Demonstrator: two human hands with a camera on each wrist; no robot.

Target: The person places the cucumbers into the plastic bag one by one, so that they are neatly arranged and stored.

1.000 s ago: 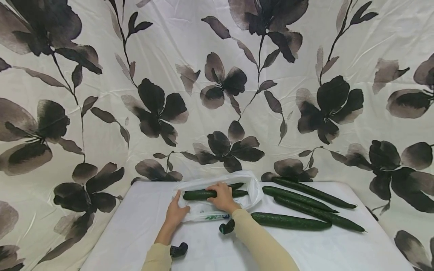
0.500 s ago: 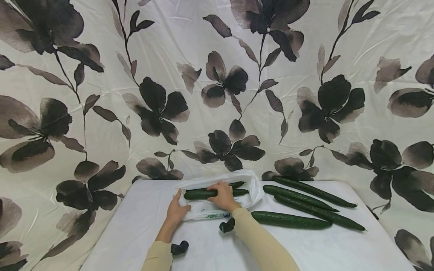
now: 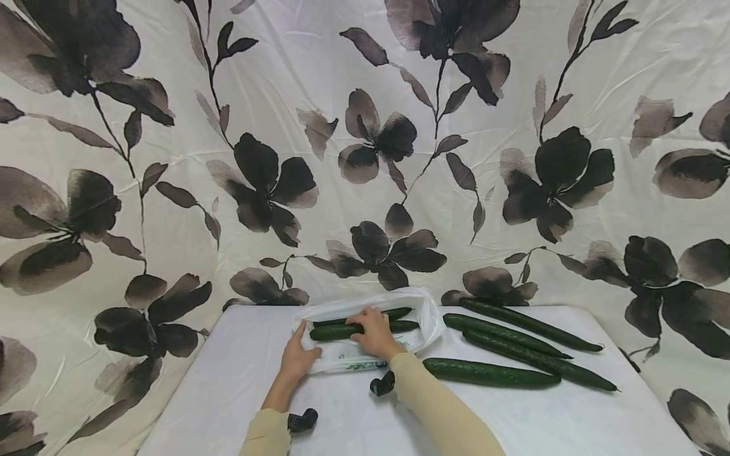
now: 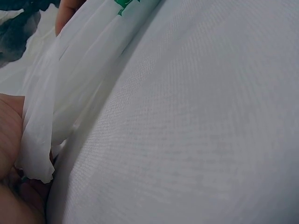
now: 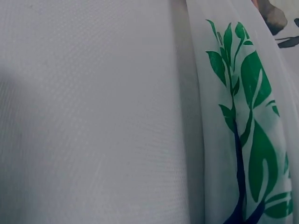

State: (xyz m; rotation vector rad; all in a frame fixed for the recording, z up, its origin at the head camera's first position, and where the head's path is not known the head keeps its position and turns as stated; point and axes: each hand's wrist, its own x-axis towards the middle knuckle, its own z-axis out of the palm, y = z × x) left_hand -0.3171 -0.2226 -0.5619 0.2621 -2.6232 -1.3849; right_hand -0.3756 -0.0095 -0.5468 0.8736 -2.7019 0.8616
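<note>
A white plastic bag (image 3: 429, 326) lies with its mouth spread at the back middle of the table. My right hand (image 3: 375, 334) reaches in and grips a long green cucumber (image 3: 332, 332) lying lengthwise in the bag. Behind it a second cucumber (image 3: 399, 313) shows, partly hidden by the right hand. At the bag's left end my left hand (image 3: 298, 358) holds the rim, the plastic running between thumb and fingers in the left wrist view. Green leaf print on the bag (image 5: 257, 84) fills the right side of the right wrist view, where no fingers show.
Several cucumbers lie to the right of the bag: one at the back (image 3: 530, 325), two touching or nearly so in the middle (image 3: 504, 335), and a thick one (image 3: 493, 372) nearest me. A white cloth covers the table (image 3: 353, 424). Floral fabric (image 3: 376, 158) hangs behind.
The gripped cucumber has shifted slightly toward me, so more of the rear cucumber's left part shows. Both hands stay almost in place.
</note>
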